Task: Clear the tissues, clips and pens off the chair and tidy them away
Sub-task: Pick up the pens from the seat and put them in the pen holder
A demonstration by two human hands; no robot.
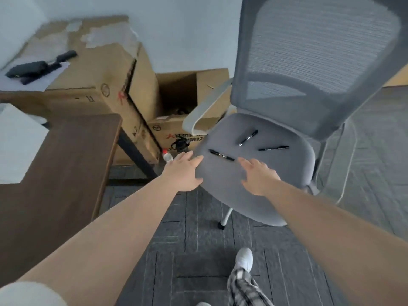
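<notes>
Three pens lie on the chair (223, 184) seat; the nearest pen (221, 155) sits by its front edge. Left hand (184, 173) and right hand (259, 176) hover apart, empty (no tissues or clips visible). We should pinch that pen mid-barrel first.

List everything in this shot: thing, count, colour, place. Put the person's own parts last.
pens: 3, black, scattered on the chair seat
chair: 1, grey, mesh back, centre right
cardboard boxes: at least 2, brown, behind the desk by the wall
desk: 1, dark wood, left
bottle: 1, clear with red cap, on the floor by the boxes
dark objects: black, on the far left surface, too blurred to name
left hand: open, at the seat's left edge
right hand: open, over the seat front
shoe: white, bottom centre
</notes>
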